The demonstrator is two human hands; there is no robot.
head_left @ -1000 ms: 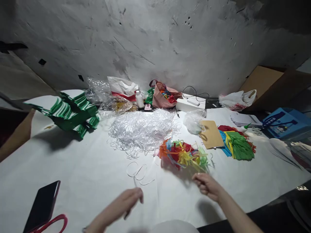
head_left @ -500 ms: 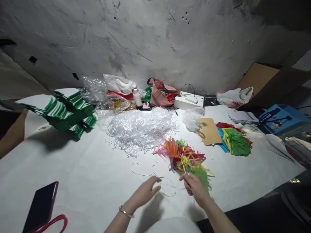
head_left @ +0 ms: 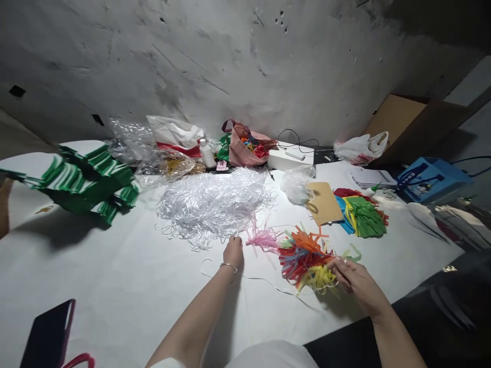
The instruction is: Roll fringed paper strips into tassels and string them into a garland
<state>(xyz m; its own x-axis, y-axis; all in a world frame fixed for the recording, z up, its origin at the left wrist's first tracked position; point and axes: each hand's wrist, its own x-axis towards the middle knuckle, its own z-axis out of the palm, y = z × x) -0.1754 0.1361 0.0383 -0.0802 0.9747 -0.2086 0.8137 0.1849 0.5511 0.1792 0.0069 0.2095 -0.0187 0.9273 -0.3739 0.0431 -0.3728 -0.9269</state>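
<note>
While the right hand [head_left: 355,278] is gripping the near edge of the fringe bundle [head_left: 305,255], fingers closed on the yellow and red strips, the bundle is lying on the table [head_left: 115,276] just in front of it, with a pink tuft [head_left: 263,239] sticking out on its left. The left hand [head_left: 233,251] is reaching out flat-ish to the near edge of the white pile [head_left: 210,202], fingertips pointing down at the loose strands; honestly can't tell if it's pinching one or just touching. A thin strand [head_left: 268,280] is trailing across the table between the two arms. As for containers, the pink bag [head_left: 240,153] at the back is sitting open with bright coloured bits showing inside, a clear bag [head_left: 297,184] is slumping next to the brown card [head_left: 324,202] (contents too hazy to make out), and a white bag [head_left: 360,148] is lying by the cardboard box [head_left: 406,125], whose inside is in shadow. A blue bag [head_left: 429,179] is sitting far right, near the fringe stack [head_left: 362,214]. A phone [head_left: 46,335] is lying bottom left.
</note>
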